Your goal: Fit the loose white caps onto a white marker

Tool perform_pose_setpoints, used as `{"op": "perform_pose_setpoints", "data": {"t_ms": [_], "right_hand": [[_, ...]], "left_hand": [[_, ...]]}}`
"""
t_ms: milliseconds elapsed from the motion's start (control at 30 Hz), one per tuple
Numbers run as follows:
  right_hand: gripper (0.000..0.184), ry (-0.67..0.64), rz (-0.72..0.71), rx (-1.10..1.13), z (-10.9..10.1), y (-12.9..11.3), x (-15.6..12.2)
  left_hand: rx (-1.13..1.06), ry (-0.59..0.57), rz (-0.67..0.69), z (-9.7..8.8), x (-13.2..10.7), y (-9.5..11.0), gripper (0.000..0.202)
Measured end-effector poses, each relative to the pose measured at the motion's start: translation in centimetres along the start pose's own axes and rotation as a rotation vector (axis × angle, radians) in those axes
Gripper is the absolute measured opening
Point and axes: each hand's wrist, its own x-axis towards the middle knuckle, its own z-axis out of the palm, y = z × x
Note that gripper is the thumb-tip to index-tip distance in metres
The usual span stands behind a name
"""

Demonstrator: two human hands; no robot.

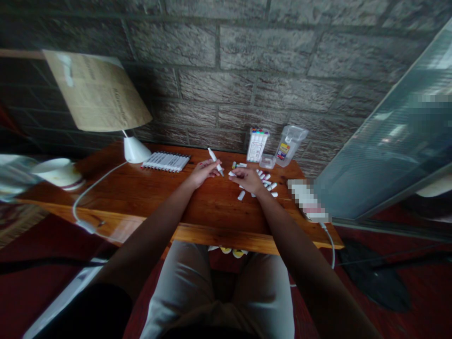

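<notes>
Over the worktop, our left hand pinches a white pen in its fingers and our right hand pinches a small white piece, perhaps so their ends face, with more white pieces close by, likely for easy reach.

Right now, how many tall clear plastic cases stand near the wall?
2: the marker-filled case and, to its right, the yellow-labelled case. I see no others.
</notes>
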Motion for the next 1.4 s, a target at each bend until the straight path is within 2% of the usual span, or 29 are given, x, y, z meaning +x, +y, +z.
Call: {"op": "perform_pose_setpoints", "data": {"t_ms": [233, 867, 1133, 1400], "right_hand": [[0.027, -0.005, 0.001, 0.004, 0.05, 0.27, 0.14], [0.023, -0.002, -0.020, -0.002, 0.08, 0.18, 0.12], [0.025, -0.022, -0.067, -0.005, -0.01, 0.56, 0.14], [0.026, -0.028, -0.030, 0.025, 0.11, 0.53, 0.16]], "left_hand": [[0.002, 0.001, -0.001, -0.19, 0.11, -0.23, 0.052], [-0.016, 0.005, -0.017, -0.06, 0.08, -0.10, 0.049], [-0.021, 0.015, -0.042, 0.04, -0.02, 0.01, 0.039], [-0.002, 0.016, -0.035, 0.01, -0.07, 0.07, 0.038]]}}
